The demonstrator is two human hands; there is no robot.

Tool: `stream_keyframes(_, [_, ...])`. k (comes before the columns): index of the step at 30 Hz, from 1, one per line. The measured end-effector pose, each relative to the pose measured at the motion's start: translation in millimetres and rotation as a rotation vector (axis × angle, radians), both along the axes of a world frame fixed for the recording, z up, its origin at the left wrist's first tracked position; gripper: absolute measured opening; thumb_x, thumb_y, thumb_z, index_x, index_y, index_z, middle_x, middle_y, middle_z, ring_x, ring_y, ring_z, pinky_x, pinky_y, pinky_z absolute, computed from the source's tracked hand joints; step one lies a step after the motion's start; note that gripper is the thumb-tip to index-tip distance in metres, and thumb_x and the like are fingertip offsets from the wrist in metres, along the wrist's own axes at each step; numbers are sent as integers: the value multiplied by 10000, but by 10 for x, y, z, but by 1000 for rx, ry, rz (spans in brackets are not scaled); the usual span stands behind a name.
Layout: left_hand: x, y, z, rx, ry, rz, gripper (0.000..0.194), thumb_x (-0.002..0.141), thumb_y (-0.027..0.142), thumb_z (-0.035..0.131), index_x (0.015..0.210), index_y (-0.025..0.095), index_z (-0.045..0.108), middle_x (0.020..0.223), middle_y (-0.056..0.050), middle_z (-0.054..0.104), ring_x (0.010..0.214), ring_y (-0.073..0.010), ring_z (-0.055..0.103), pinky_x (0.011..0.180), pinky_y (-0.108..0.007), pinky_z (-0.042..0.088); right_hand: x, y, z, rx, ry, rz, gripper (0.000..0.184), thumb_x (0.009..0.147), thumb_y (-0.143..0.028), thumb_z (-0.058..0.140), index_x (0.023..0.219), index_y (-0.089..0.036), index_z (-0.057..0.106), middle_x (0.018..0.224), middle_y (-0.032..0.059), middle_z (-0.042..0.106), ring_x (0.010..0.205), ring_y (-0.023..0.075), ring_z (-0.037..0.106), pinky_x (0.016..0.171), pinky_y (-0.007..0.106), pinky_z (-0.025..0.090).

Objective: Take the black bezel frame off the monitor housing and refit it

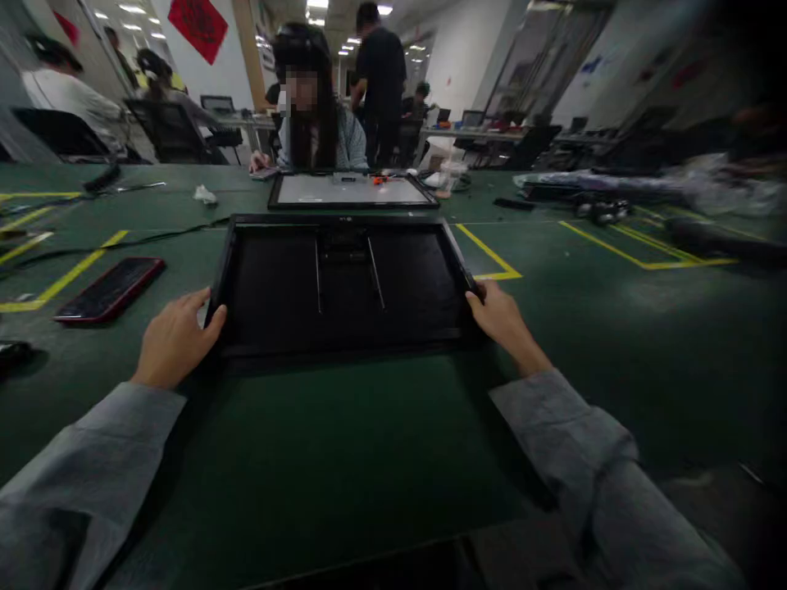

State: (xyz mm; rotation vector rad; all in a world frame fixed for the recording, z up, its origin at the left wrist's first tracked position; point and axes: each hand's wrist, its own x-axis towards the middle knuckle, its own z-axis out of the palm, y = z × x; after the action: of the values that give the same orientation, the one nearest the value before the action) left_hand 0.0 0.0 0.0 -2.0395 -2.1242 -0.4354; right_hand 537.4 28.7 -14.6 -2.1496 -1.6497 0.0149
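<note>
A black monitor housing (276,287), hollow like a shallow tray with a raised rim, is gripped at both short sides. My left hand (178,336) is closed on its left edge, thumb over the rim and fingers mostly hidden behind it. On the right edge my right hand (501,319) is closed the same way. Two thin metal strips (375,274) and a dark bracket run down the middle of the housing. The near edge appears slightly above the green table (369,459); whether the far edge rests on it I cannot tell.
Across the table a person (320,123) sits behind a flat panel (357,191) with a dark frame. A red-edged phone (111,290) lies left of my left hand, near a black cable (153,238). Yellow tape (676,264) marks the tabletop; blurred clutter (615,187) lies at the far right.
</note>
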Motion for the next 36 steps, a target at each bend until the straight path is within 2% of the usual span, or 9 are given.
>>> stream_keyframes(4, [65, 7, 0, -71, -50, 12, 680, 1032, 505, 358, 1521, 57, 506, 1461, -201, 616, 1331, -369, 597, 1118, -486, 470, 1, -16, -34, 42, 30, 37, 452, 966, -294, 495, 1365, -100, 580, 1232, 218, 730, 1129, 348, 701, 979, 458, 531])
stream_keyframes(10, [80, 11, -2, -107, -141, -26, 665, 1044, 423, 328, 1584, 40, 388, 1511, -235, 559, 1363, -361, 573, 1130, -508, 456, -17, -1, -92, 69, 50, 54, 506, 965, -239, 430, 1428, -66, 537, 1208, 243, 727, 1106, 374, 700, 988, 511, 523])
stream_keyframes(13, [60, 11, 1, -53, -101, -56, 641, 1045, 424, 337, 1537, 32, 462, 1521, -218, 554, 1399, -346, 537, 1179, -487, 413, -12, 15, -101, 128, 79, 54, 494, 953, -231, 431, 1401, -67, 557, 1218, 242, 722, 1119, 369, 692, 1003, 516, 517])
stream_keyframes(16, [67, -11, 28, 33, -119, -63, 589, 1045, 455, 370, 1475, 95, 550, 1533, -161, 563, 1401, -329, 533, 1174, -484, 422, 3, 21, -75, 219, 117, 57, 456, 943, -232, 439, 1356, -101, 581, 1218, 215, 723, 1129, 346, 683, 1013, 506, 514])
stream_keyframes(21, [115, -64, 68, 180, -181, -70, 562, 1035, 453, 415, 1467, 128, 568, 1535, -136, 570, 1410, -303, 531, 1182, -468, 420, 20, 11, -2, 308, 152, 41, 419, 939, -240, 444, 1321, -132, 578, 1187, 195, 724, 1106, 325, 678, 998, 495, 515])
stream_keyframes(28, [50, -64, -42, 105, -282, -80, 582, 997, 446, 445, 1413, 71, 601, 1472, -182, 610, 1363, -356, 574, 1164, -514, 444, 2, -4, 1, 180, 121, 72, 402, 942, -230, 421, 1295, -101, 562, 1210, 247, 704, 1122, 357, 678, 992, 500, 508])
stream_keyframes(32, [36, -60, -61, -14, -372, -17, 610, 963, 419, 487, 1456, 63, 533, 1422, -201, 633, 1299, -377, 621, 1118, -538, 480, 27, 10, -36, 73, 69, 53, 433, 954, -231, 416, 1337, -66, 533, 1220, 271, 694, 1123, 367, 688, 985, 479, 514])
stream_keyframes(36, [67, -66, -56, -45, -413, -24, 652, 958, 399, 501, 1518, 68, 457, 1471, -207, 595, 1305, -362, 621, 1122, -530, 482, 65, 34, -73, 22, 10, 47, 446, 944, -238, 438, 1339, -55, 535, 1149, 261, 707, 1064, 368, 705, 955, 471, 531])
